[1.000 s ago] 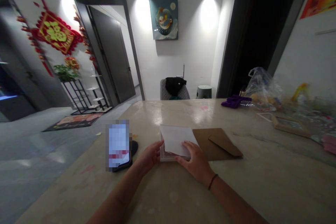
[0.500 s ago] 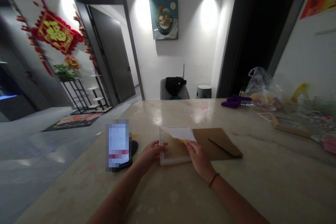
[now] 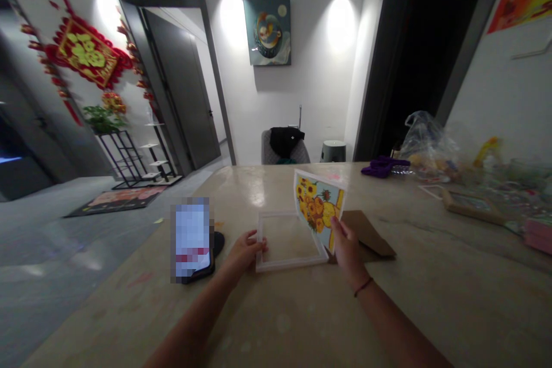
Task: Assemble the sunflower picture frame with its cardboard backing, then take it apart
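Observation:
My left hand (image 3: 246, 251) grips the left side of a white picture frame (image 3: 293, 264) that lies on the table. Through the frame's middle the tabletop shows. My right hand (image 3: 346, 244) pinches the lower right edge of a sunflower print (image 3: 317, 204) with a white border. The print stands tilted above the frame's right side, its picture turned towards me. Under and behind my right hand lies a brown backing board or envelope with a slanted flap (image 3: 373, 241), partly hidden by the hand and print.
A phone (image 3: 192, 238) stands propped on a dark stand at the left. Along the table's right side are a purple cloth (image 3: 383, 165), a clear plastic bag (image 3: 431, 141), a wooden frame (image 3: 472, 207) and a pink box (image 3: 539, 234). A chair (image 3: 284, 146) stands beyond the far edge.
My right hand has lifted the sunflower print up and to the right, out of the white frame, and its picture side now shows. My left hand still holds the frame.

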A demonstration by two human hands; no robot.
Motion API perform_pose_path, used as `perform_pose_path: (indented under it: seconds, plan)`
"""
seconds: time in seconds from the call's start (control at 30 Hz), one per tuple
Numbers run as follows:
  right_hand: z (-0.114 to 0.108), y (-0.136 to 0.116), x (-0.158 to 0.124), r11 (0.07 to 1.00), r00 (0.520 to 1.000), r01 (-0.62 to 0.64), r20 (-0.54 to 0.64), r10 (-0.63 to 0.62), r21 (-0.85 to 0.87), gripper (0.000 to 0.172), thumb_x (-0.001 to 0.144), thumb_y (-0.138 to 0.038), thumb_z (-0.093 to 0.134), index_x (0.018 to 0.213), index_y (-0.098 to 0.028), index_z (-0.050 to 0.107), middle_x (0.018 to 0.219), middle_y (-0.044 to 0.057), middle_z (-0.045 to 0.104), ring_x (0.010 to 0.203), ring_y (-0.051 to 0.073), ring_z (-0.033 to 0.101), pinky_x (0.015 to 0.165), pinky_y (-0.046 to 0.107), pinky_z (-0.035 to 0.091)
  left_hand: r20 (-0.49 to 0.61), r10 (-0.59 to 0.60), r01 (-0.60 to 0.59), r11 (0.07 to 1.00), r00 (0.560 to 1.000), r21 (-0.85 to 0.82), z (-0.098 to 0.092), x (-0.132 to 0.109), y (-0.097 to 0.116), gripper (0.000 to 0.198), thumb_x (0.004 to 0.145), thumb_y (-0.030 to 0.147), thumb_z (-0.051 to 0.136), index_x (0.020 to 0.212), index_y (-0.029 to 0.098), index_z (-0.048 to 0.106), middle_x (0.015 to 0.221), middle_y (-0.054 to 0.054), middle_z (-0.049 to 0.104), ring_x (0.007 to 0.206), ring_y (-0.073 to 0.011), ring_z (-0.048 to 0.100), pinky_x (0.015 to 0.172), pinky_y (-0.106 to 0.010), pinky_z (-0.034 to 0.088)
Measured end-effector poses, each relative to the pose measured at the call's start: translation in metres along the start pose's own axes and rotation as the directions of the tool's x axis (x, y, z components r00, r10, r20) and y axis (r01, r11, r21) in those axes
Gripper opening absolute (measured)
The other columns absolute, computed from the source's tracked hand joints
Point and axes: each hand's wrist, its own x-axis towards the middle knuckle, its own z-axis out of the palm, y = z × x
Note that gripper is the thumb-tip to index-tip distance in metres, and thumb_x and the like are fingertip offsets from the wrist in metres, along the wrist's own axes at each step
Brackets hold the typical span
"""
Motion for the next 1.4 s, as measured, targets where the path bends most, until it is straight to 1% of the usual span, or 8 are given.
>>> perform_pose_path:
  seconds: [0.17,0.33,0.47,0.6,0.73,0.87,1.07,1.4]
  plan:
    - [-0.007,0.004,0.005,0.968,0.992,-0.116,0.08,0.101,0.221,0.048,0.063,-0.056,0.058,0.089,-0.015,0.062,0.077,0.007,0.068,0.071,0.023,0.063,0.062,0.034,0.048,-0.11,0.211,-0.155,0.912,0.971,0.38,-0.003,0.003,-0.001,0.049,0.071,0.024,0.052,0.116,0.006,0.046,0.109,-0.018,0.058,0.091,-0.0208,0.059,0.077,-0.03,0.045]
    - [-0.004,0.008,0.003,0.924,0.967,-0.2,0.22,0.131,0.327,0.043,0.064,-0.05,0.061,0.091,-0.016,0.062,0.082,0.007,0.068,0.078,0.024,0.063,0.068,0.036,0.048,-0.104,0.479,-0.354,0.762,0.871,0.542,-0.001,-0.005,0.004,0.044,0.073,0.035,0.045,0.106,0.009,0.056,0.114,-0.014,0.056,0.109,-0.0224,0.048,0.092,-0.032,0.035]
    - [0.002,0.007,-0.002,0.887,0.937,-0.262,0.319,0.14,0.38,0.039,0.065,-0.047,0.061,0.088,-0.016,0.063,0.081,0.007,0.068,0.083,0.024,0.062,0.073,0.039,0.047,0.04,0.368,-0.349,0.835,0.929,0.425,0.003,-0.017,0.014,0.046,0.075,0.05,0.036,0.078,0.015,0.066,0.081,-0.007,0.068,0.076,-0.0192,0.06,0.071,-0.028,0.043]
    - [0.007,0.005,-0.007,0.842,0.922,-0.299,0.364,0.133,0.449,0.037,0.066,-0.044,0.062,0.092,-0.018,0.062,0.087,0.006,0.068,0.091,0.024,0.06,0.076,0.038,0.046,0.172,0.154,-0.211,0.895,0.973,0.394,0.006,-0.027,0.023,0.064,0.073,0.061,0.029,0.044,0.014,0.06,0.042,-0.003,0.055,0.04,-0.0103,0.044,0.048,-0.023,0.037]
    - [0.01,0.002,-0.012,0.82,0.906,-0.33,0.4,0.137,0.467,0.035,0.069,-0.043,0.06,0.095,-0.019,0.061,0.091,0.005,0.067,0.09,0.023,0.06,0.077,0.037,0.046,0.315,0.038,-0.122,0.96,0.948,0.253,0.01,-0.033,0.026,0.06,0.07,0.063,0.036,0.058,0.012,0.065,0.054,-0.005,0.062,0.04,-0.0079,0.041,0.04,-0.02,0.03]
    - [0.011,-0.001,-0.017,0.852,0.879,-0.324,0.465,0.11,0.411,0.03,0.069,-0.04,0.061,0.089,-0.018,0.064,0.089,0.006,0.067,0.088,0.022,0.06,0.079,0.037,0.045,0.238,0.12,-0.145,0.985,0.964,0.093,0.009,-0.03,0.024,0.04,0.061,0.052,0.056,0.071,0.013,0.064,0.079,-0.008,0.066,0.054,-0.0098,0.051,0.045,-0.02,0.035]
    - [0.006,-0.007,-0.014,0.936,0.868,-0.18,0.496,0.006,0.304,0.031,0.061,-0.027,0.068,0.091,-0.02,0.064,0.093,0.003,0.066,0.091,0.02,0.058,0.087,0.036,0.041,0.092,0.199,-0.189,0.976,0.976,-0.113,-0.001,-0.016,0.017,0.031,0.059,0.043,0.061,0.072,0.015,0.056,0.076,-0.005,0.064,0.066,-0.0143,0.059,0.059,-0.025,0.044]
    - [-0.007,0.006,0.002,0.971,0.962,-0.17,0.242,0.127,0.167,0.036,0.061,-0.043,0.064,0.084,-0.015,0.065,0.078,0.005,0.067,0.068,0.016,0.06,0.06,0.027,0.047,0.031,0.301,-0.302,0.953,0.953,0.017,-0.001,-0.008,0.015,0.032,0.057,0.047,0.053,0.068,0.017,0.05,0.058,0.002,0.055,0.052,-0.0107,0.054,0.052,-0.025,0.043]
